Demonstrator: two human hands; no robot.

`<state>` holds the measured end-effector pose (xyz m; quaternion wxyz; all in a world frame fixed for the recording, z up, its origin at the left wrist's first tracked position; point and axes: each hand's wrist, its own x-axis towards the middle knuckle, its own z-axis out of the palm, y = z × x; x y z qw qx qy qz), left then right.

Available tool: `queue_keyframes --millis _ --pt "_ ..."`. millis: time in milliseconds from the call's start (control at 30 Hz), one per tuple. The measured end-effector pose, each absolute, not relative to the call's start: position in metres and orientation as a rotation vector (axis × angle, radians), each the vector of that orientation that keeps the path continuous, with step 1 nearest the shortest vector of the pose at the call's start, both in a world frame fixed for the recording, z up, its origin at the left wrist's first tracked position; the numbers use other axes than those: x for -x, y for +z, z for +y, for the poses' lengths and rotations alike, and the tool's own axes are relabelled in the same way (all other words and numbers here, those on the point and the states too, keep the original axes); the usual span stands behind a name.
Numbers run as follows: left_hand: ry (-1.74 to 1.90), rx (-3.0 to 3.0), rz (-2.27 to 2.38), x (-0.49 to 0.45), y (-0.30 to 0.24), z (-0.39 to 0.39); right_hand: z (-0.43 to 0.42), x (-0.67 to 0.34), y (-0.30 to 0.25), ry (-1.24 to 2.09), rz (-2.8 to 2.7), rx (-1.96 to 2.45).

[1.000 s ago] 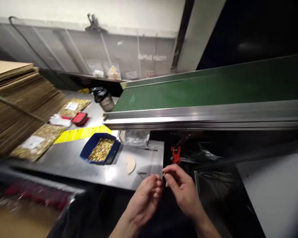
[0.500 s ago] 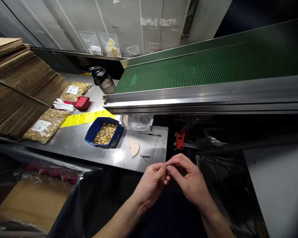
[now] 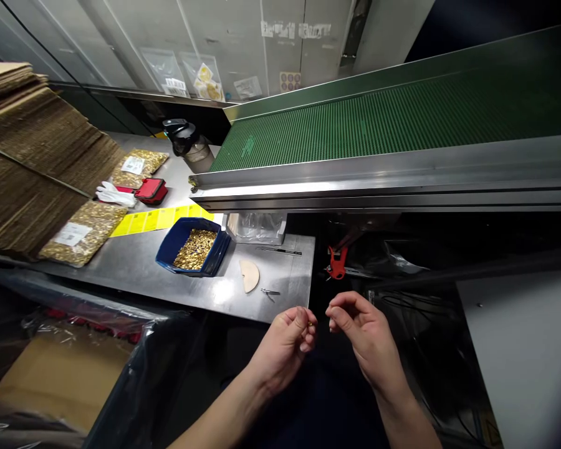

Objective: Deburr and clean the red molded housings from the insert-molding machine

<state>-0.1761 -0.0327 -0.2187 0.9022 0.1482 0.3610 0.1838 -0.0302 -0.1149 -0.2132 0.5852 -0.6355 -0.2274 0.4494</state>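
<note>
My left hand (image 3: 287,343) is closed just off the table's front edge, a tiny gold-coloured metal piece (image 3: 311,323) showing at its fingertips. A short gap to the right, my right hand (image 3: 362,327) has thumb and forefinger pinched together; whatever lies between them is too small to make out. On the metal table, a blue bin (image 3: 168,249) holds many small gold-coloured pieces (image 3: 196,249). Nearer my hands lie a pale half-round disc (image 3: 249,276) and a nail clipper-like metal tool (image 3: 270,292). Behind these is a thin dark pen-like tool (image 3: 279,251).
A green ribbed conveyor (image 3: 308,137) with a metal side rail (image 3: 355,181) crosses above the table. Stacked cardboard (image 3: 32,162) and bags of gold pieces (image 3: 84,234) stand left. A plastic-lined box (image 3: 60,374) is at lower left, an orange-handled tool (image 3: 337,262) beyond my right hand.
My hands, whose fingertips met before, have come apart; the right one moved to the right. The gold-coloured piece now shows at my left fingertips. The view has shifted slightly.
</note>
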Motion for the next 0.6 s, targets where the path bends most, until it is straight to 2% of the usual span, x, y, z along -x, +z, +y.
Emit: queue_keyframes --millis 333,600 --pt "0.302 -0.472 0.830 0.176 -0.218 -0.024 -0.125 0.031 -0.220 1.135 -0.403 1.430" --pt "0.302 -0.846 0.922 0.177 -0.221 -0.010 -0.112 0.038 -0.199 0.897 -0.715 1.611"
